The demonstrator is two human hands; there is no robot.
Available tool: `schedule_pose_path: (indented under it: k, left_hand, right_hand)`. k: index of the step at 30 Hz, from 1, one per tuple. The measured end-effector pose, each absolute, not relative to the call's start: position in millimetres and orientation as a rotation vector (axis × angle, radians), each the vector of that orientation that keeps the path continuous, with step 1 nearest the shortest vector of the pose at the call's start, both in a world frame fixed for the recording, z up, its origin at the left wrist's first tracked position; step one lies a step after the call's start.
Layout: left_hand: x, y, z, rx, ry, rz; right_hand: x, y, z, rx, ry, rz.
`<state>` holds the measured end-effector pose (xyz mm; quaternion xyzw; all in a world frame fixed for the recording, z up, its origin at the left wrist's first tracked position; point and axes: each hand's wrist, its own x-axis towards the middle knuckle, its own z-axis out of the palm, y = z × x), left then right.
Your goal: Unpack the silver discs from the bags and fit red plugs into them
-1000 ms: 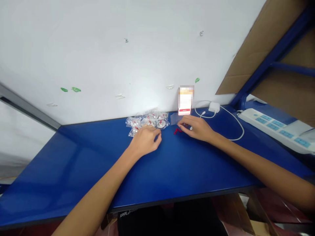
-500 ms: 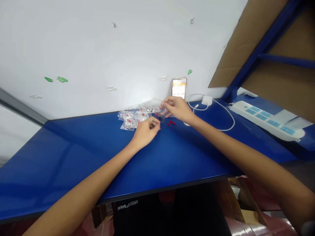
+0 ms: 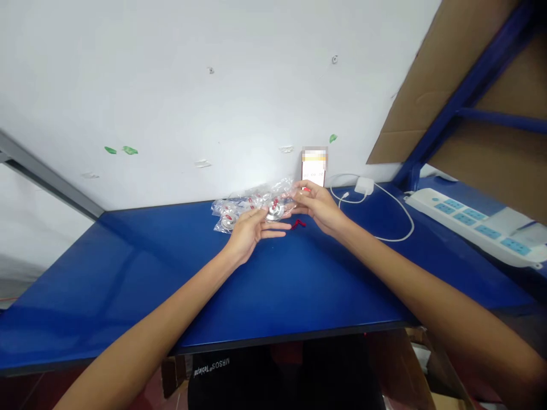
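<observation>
Left hand (image 3: 248,234) and right hand (image 3: 321,209) pinch a clear plastic bag (image 3: 285,187), silver disc (image 3: 273,214) seemingly inside, over the blue table (image 3: 273,290) — slick film could slip; a low sweep could scatter the red strips (image 3: 299,223).

This looks like a small workshop or packing place. A long blue table (image 3: 141,290) stands against a plain white wall (image 3: 171,108) with torn green bits (image 3: 130,150) stuck on it. Clear bags (image 3: 221,207) with shiny round parts (image 3: 274,212) sit at the back. On the right are a big white power strip (image 3: 448,222), a blue metal frame (image 3: 450,103) and brown cardboard (image 3: 408,122).
</observation>
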<state>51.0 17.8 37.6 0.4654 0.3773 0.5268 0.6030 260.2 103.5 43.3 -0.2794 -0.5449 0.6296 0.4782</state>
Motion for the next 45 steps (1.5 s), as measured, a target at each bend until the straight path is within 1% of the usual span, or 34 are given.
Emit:
schedule_pose_path:
  k: [4, 9, 12, 16, 23, 28, 34, 40, 45]
  left_hand:
    - [38.7, 20.4, 46.0, 1.317, 1.156, 1.271]
    - [25.3, 21.3, 62.5, 1.615, 1.482, 1.226]
    - [20.9, 16.8, 73.6, 1.863, 1.663, 1.187]
    - [18.3, 10.2, 84.4, 2.059, 1.727, 1.143]
    - [20.3, 13.6, 78.3, 2.011, 1.753, 1.205]
    - [19.2, 15.9, 75.8, 1.85, 1.659, 1.327]
    - [19.8, 13.6, 80.7, 1.886, 1.598, 1.311]
    - [21.6, 18.4, 70.7, 1.761, 1.522, 1.238]
    - [9.7, 25.0, 67.8, 1.63, 1.593, 1.403]
  right_hand:
    - [253.0, 102.6, 29.9, -0.689, -1.213, 1.705]
    - [240.0, 87.3, 21.2, -0.628, -1.179, 1.995]
    - [235.5, 78.1, 21.5, -0.624, -1.199, 2.064]
    - [232.3, 73.9, 22.0, -0.596, -1.176, 2.083]
    - [226.0, 74.3, 13.1, -0.603, -1.162, 2.113]
    - [225.8, 72.3, 14.6, -0.611, -1.155, 2.071]
    - [224.2, 72.2, 17.3, -0.614, -1.116, 2.072]
    - [223.1, 75.6, 13.6, -0.748, -1.134, 1.917]
    - [226.1, 77.7, 16.9, -0.738, -1.184, 1.81]
